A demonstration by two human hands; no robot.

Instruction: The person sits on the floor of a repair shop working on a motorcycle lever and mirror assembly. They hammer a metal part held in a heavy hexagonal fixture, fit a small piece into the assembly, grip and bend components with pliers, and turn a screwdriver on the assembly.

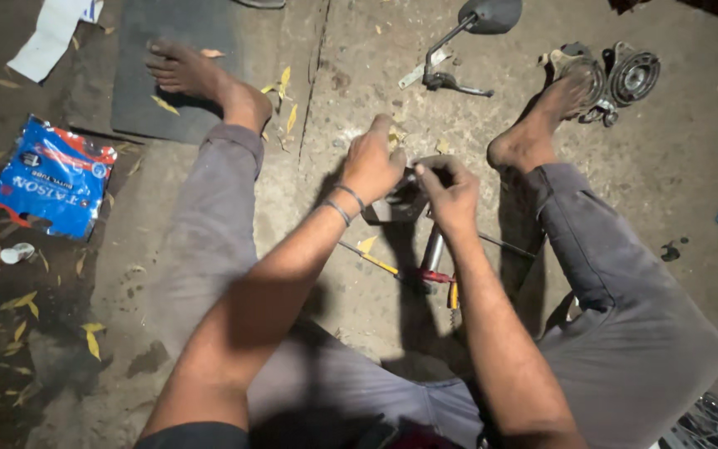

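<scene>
Head view: your left hand [371, 166] and right hand [450, 193] sit close together on the concrete floor [691, 166] between your legs, both clamped on a small grey metal part [396, 206] — its exact shape is hidden. Just below it lie a chrome shaft [433, 248] and a yellow-marked cable [376, 261]. A mirror [479, 17] lies beyond, near a blue packet [53, 176] off left.

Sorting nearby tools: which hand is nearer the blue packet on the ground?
Left. The left hand works at the grey part, on the blue packet's side; the right hand is farther across, beyond the left.
</scene>
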